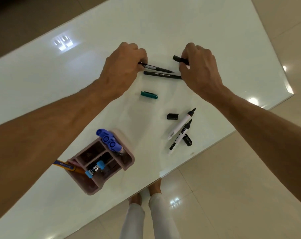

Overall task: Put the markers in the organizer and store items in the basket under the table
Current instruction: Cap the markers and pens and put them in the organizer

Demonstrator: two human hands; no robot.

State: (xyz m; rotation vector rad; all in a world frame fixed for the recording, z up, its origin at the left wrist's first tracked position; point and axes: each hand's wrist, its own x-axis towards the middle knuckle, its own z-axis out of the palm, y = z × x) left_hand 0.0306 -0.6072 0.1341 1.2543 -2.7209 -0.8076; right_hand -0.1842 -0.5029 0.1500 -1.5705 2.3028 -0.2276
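Two bare hands are working over loose markers on a white table (42,80).

Head view: the left hand (123,66) is pinching a thin black pen (156,67); the right hand (200,66) is gripping a black cap (179,59). A black marker (162,75) is lying between them. The pink organizer (127,163) is standing nearer the person, toward their left.
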